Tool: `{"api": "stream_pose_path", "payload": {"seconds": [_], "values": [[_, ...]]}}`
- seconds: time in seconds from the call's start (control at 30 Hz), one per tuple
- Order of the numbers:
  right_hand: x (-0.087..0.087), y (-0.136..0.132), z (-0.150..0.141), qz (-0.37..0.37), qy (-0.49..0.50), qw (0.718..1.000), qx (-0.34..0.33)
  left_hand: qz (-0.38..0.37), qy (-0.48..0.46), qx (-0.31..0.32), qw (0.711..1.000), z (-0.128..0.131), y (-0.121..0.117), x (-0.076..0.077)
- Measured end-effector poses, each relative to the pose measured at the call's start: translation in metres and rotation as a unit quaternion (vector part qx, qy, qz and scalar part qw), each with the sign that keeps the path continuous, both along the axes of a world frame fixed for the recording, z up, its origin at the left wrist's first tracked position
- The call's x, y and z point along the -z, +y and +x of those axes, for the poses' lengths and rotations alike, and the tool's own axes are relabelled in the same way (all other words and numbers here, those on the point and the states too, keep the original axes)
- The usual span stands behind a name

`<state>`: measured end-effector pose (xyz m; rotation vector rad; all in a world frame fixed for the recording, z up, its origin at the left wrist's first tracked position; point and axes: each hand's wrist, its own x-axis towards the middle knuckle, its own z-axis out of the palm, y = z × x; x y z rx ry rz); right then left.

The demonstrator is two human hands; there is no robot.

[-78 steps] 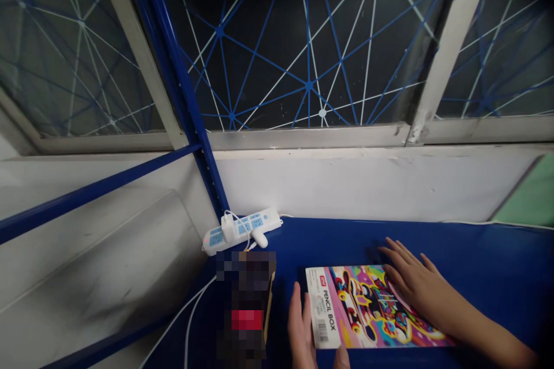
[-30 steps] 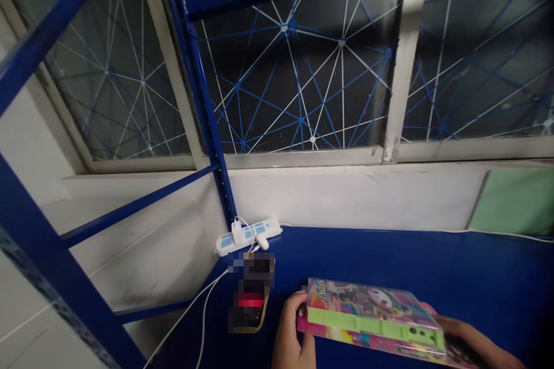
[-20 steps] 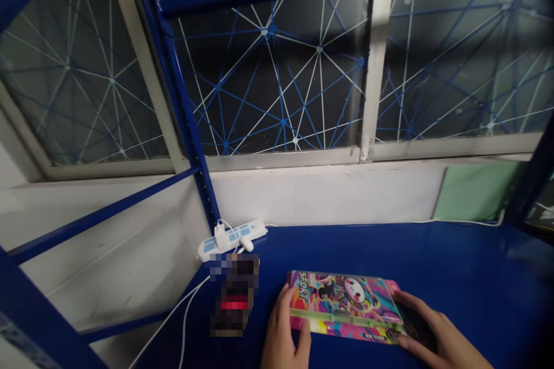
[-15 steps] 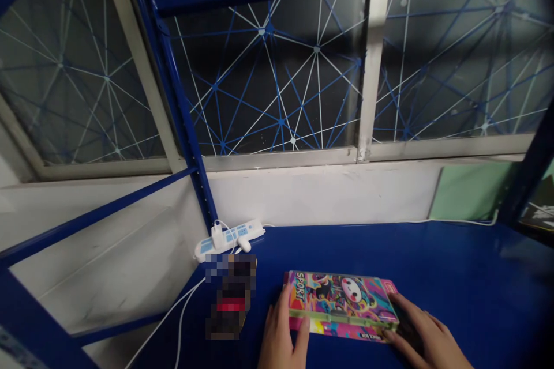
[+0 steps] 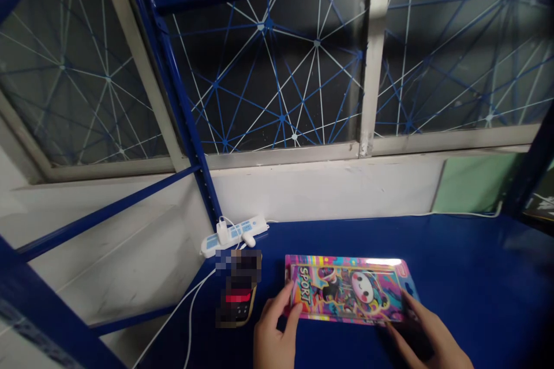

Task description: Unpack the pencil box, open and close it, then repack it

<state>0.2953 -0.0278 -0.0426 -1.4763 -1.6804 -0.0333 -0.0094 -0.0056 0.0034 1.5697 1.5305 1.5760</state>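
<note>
A flat pencil box [image 5: 346, 291] with a cartoon character and the word "SPORT" on its lid lies on the blue table. A pink, multicoloured package border [image 5: 341, 260] surrounds it, with a glossy shine at the far right. My left hand [image 5: 277, 326] grips its left end, thumb at the near corner and fingers along the side. At the opposite end, my right hand [image 5: 433, 331] holds the right edge between thumb and fingers. The fingertips underneath or behind the edges are hidden.
Left of the pencil box lies a phone [image 5: 242, 294], partly pixelated, with a white cable [image 5: 193, 305] nearby. A white power strip [image 5: 234, 236] with plugs sits at the table's back left. Blue frame posts [image 5: 186, 109] rise at the left, and a green panel [image 5: 474, 184] leans against the wall.
The pencil box's pale green side, visible before, is now out of sight, and the box sits within the package border. Both hands stay at its ends. The view has shifted slightly.
</note>
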Motion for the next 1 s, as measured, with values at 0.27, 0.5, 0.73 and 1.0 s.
{"api": "stream_pose_path", "payload": {"seconds": [0.27, 0.5, 0.73, 1.0], "values": [[-0.021, -0.004, -0.005, 0.015, -0.019, 0.999, -0.040, -0.033, -0.043, 0.022, 0.998, -0.005, 0.000, -0.004], [-0.017, -0.003, 0.011, -0.022, -0.062, 0.994, -0.090, 0.086, 0.098, -0.048, 0.990, -0.005, -0.001, -0.004], [-0.003, 0.002, 0.019, 0.047, -0.145, 0.987, -0.047, 0.118, 0.225, -0.015, 0.967, -0.012, -0.004, -0.005], [-0.008, 0.002, 0.007, 0.030, -0.167, 0.983, -0.068, 0.049, 0.207, -0.011, 0.977, -0.008, -0.003, 0.000]]}}
